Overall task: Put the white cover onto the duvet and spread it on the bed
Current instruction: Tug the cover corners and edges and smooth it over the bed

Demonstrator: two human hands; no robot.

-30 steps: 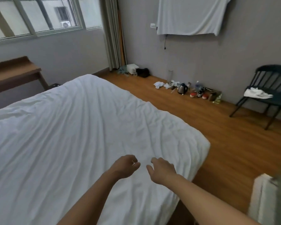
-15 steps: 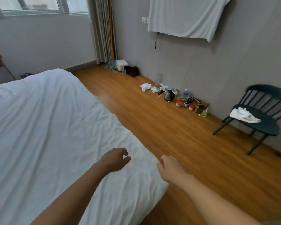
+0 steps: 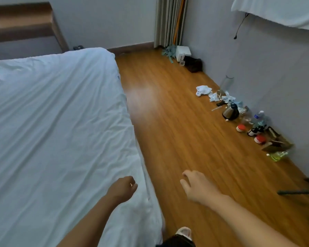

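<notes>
Both hands empty: left hand (image 3: 123, 189) fisted over duvet (image 3: 57, 125), right hand (image 3: 194, 188) fingers loosely curled.

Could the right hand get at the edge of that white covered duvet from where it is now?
Probably yes. The right hand hangs over bare wooden floor beside the white covered duvet, nothing lies between them, and the left hand sits over the duvet's edge, not blocking.
</notes>
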